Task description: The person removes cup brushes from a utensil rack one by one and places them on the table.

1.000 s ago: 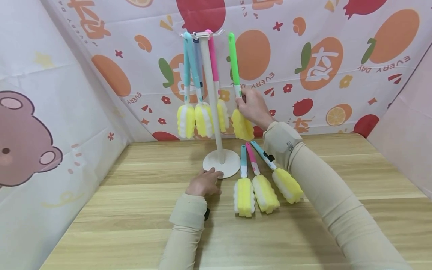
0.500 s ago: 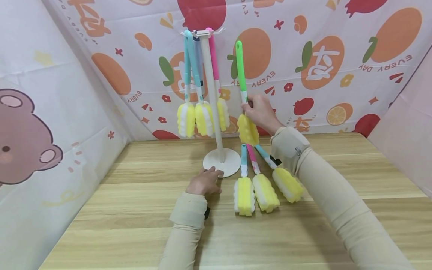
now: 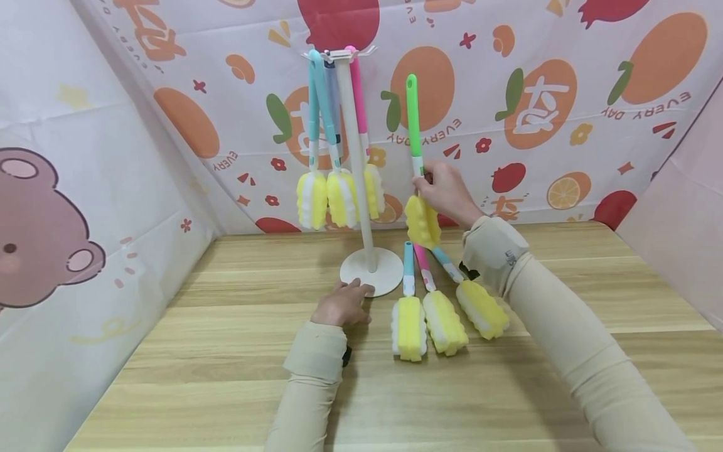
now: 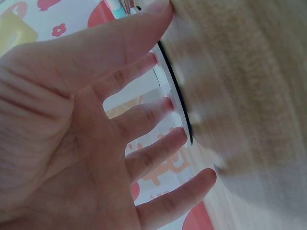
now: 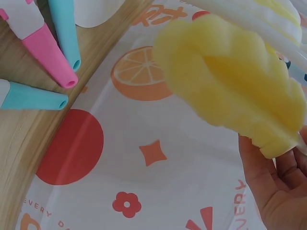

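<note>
In the head view my right hand (image 3: pixel 449 188) pinches a green-handled sponge brush (image 3: pixel 415 116) near its white neck. The brush is upright in the air, handle up, its yellow sponge head hanging below the fingers, to the right of a white stand (image 3: pixel 361 182). My left hand (image 3: pixel 341 304) has its fingertips on the rim of the stand's round base (image 3: pixel 386 276); the left wrist view shows those fingers spread and straight. From the stand's hooks hang several sponge brushes, among them a light blue one (image 3: pixel 323 94) and a pink one (image 3: pixel 357 94).
Three sponge brushes lie on the wooden table (image 3: pixel 226 351) right of the base: a blue one (image 3: pixel 409 326), a pink one (image 3: pixel 445 320) and another blue one (image 3: pixel 482 307) with a black piece near its handle. A patterned cloth (image 3: pixel 226 125) stands behind.
My right hand has moved the green-handled brush to the right and lower, away from the stand's hooks. The left hand has stayed at the base.
</note>
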The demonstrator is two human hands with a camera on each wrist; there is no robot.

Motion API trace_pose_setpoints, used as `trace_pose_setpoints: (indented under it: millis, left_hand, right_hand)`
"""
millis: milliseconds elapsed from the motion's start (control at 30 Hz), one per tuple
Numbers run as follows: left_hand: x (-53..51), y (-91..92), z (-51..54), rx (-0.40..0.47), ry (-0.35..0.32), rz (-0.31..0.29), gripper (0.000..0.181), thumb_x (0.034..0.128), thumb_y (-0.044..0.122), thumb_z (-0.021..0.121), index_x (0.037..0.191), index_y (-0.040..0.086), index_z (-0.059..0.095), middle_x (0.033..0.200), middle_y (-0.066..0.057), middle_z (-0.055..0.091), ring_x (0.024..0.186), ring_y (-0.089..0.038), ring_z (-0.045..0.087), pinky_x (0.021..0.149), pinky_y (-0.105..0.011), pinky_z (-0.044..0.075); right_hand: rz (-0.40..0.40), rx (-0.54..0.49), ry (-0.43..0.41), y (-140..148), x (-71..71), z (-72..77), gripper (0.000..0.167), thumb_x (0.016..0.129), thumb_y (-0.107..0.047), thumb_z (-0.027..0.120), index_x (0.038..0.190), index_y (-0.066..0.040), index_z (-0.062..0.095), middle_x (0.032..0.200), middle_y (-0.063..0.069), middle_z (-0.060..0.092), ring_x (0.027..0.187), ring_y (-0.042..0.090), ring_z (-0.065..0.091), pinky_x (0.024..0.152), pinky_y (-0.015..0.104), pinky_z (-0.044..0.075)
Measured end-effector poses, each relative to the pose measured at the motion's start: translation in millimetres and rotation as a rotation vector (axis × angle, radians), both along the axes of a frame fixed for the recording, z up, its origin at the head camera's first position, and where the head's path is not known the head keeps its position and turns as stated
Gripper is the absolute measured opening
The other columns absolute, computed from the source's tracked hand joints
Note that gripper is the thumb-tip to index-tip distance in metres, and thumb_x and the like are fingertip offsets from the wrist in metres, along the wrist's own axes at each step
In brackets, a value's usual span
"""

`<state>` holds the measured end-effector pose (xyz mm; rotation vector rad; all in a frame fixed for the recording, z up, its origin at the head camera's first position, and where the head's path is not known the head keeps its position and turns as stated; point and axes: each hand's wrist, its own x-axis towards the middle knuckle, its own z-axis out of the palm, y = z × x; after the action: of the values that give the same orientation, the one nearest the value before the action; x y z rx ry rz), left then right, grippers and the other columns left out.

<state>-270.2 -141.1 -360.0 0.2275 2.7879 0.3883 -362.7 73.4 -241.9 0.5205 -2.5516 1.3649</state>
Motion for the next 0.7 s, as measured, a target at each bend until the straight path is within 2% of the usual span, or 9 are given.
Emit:
trace_pose_setpoints:
  millis: [333,700]
  left_hand:
    - [-0.7,-0.1,0.4,0.001,0.010,-0.003,0.058,0.0900,0.016,0.077,0.144,0.018,0.057,0.158,-0.010,0.040,0.143,-0.037,0.034,0.107,-0.063,0.037]
    - [-0.1,-0.2,-0.5,0.003,0.001,0.000,0.059,0.0901,0.017,0.078,0.145,0.017,0.057,0.161,-0.011,0.037,0.145,-0.037,0.032,0.108,-0.063,0.035]
  right_hand:
    - [-0.029,0.065,-0.023,9,1.4,-2.4,0.021,0.103,-0.008,0.055,0.109,0.010,0.065,0.097,0.022,0.065,0.080,0.029,0.055,0.075,0.036,0.052]
    - [-0.031,0.084,-0.068,21,1.4,-4.8,0.025,0.103,-0.009,0.058,0.118,0.010,0.066,0.102,0.023,0.067,0.086,0.031,0.057,0.080,0.041,0.054]
